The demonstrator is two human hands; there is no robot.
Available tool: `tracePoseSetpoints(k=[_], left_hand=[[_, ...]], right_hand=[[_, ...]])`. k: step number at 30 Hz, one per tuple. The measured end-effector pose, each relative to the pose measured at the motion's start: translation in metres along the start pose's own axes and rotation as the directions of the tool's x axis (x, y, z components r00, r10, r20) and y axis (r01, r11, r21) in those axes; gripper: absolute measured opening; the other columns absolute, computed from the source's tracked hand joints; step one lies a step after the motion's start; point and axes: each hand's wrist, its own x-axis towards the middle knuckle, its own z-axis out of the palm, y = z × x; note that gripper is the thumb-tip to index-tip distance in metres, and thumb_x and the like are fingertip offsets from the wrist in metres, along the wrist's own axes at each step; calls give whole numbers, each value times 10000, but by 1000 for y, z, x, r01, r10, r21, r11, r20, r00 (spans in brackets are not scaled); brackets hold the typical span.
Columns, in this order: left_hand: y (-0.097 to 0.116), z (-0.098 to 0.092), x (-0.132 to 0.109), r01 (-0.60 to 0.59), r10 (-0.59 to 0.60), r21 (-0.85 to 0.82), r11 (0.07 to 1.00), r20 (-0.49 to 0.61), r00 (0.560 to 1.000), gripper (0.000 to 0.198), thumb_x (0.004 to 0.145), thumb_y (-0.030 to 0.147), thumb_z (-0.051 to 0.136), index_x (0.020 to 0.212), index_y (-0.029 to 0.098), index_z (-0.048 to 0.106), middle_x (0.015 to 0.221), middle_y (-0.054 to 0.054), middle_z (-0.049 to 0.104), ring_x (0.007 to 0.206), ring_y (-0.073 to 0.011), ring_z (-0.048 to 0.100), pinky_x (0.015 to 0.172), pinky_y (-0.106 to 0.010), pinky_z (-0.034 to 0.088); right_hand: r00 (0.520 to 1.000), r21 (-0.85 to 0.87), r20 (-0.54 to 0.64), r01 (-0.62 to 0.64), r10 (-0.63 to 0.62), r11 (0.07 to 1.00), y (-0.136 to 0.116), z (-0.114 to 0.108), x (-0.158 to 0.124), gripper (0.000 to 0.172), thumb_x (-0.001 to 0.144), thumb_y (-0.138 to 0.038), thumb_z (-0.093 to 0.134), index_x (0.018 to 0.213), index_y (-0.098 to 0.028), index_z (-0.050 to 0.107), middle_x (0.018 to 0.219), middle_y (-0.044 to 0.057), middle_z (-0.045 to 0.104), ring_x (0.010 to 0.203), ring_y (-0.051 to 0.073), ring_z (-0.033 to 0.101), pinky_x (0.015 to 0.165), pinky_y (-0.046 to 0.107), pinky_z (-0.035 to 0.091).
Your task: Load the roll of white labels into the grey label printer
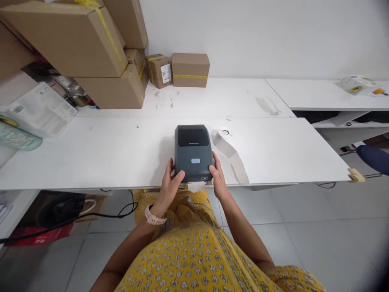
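A dark grey label printer with a black window on its lid sits at the front edge of the white table, in the middle of the head view. My left hand grips its left side, thumb on the front corner. On the opposite side my right hand holds it the same way. A white paper piece hangs below the printer's front. To the right lies a roll of label paper, its unrolled strip curling toward the table's front edge.
Cardboard boxes are stacked at the back left, with two smaller boxes by the wall. A clear plastic package and a green bottle stand far left. A black cable hangs under the table.
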Motion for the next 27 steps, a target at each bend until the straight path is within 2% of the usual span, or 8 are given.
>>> tracePoseSetpoints(k=[3, 5, 8, 12, 17, 21, 24, 27], left_hand=[[-8, 6, -36, 58, -58, -3, 998, -210, 976, 446, 923, 545, 570, 1214, 209, 607, 1137, -95, 707, 980, -209, 674, 791, -328, 545], [-8, 13, -52, 182, -183, -60, 981, -22, 983, 415, 877, 577, 614, 909, 170, 681, 842, -56, 704, 698, -151, 625, 600, -271, 476], [1, 26, -52, 392, -347, -199, 898, 227, 910, 479, 787, 616, 688, 774, 138, 711, 773, -60, 704, 605, -116, 575, 520, -236, 402], [13, 42, -32, 544, -486, -374, 751, 244, 839, 478, 593, 539, 861, 825, 140, 737, 750, -49, 723, 599, -109, 586, 521, -218, 392], [8, 50, -27, 471, -443, -387, 793, 165, 881, 436, 555, 506, 890, 703, 142, 702, 631, -13, 666, 552, -92, 538, 527, -221, 365], [0, 36, -31, 424, -369, -194, 885, 265, 891, 453, 645, 568, 828, 639, 143, 670, 583, -10, 625, 529, -95, 502, 543, -239, 387], [-7, 12, -31, 403, -342, -65, 913, 417, 842, 443, 688, 567, 809, 764, 143, 708, 682, -28, 674, 582, -116, 554, 570, -250, 430], [-12, -15, -27, 396, -344, -31, 918, 436, 832, 466, 742, 568, 771, 933, 145, 730, 848, -62, 727, 649, -135, 607, 593, -259, 460]], right_hand=[[1000, 53, -8, -9, 10, 999, -1, 2, 0, 791, 911, -626, 519, 1578, -263, 298, 1661, 63, 327, 1534, 270, 315, 1232, 488, 338], [1000, 66, -12, 3, -2, 998, -2, 2, 1, 795, 904, -634, 524, 1568, -250, 319, 1649, 72, 352, 1528, 265, 329, 1233, 470, 338], [1000, 66, -13, 27, -27, 997, -3, 1, 1, 796, 893, -647, 532, 1554, -244, 344, 1640, 71, 370, 1522, 259, 341, 1239, 455, 330], [999, 27, 5, 39, -40, 999, 0, 0, 3, 790, 912, -658, 500, 1565, -250, 319, 1637, 63, 379, 1513, 254, 359, 1226, 452, 356], [997, 11, 26, 67, -67, 998, 1, 0, 2, 761, 946, -623, 466, 1585, -266, 260, 1633, 95, 378, 1492, 271, 393, 1210, 506, 369], [957, -220, -20, 277, -288, 936, -26, -5, -1, 556, 952, -524, 550, 1475, -366, 445, 1686, 11, 257, 1565, 301, 210, 1256, 612, 202], [876, -452, 122, 467, -466, 760, -53, -9, 0, 267, 960, -451, 583, 1205, -410, 680, 1652, -97, 320, 1586, 333, 86, 1263, 656, 22], [835, -546, 270, 543, -480, 638, -65, -7, 5, 209, 953, -447, 614, 1133, -439, 721, 1609, -124, 398, 1577, 356, 127, 1253, 651, -75]])
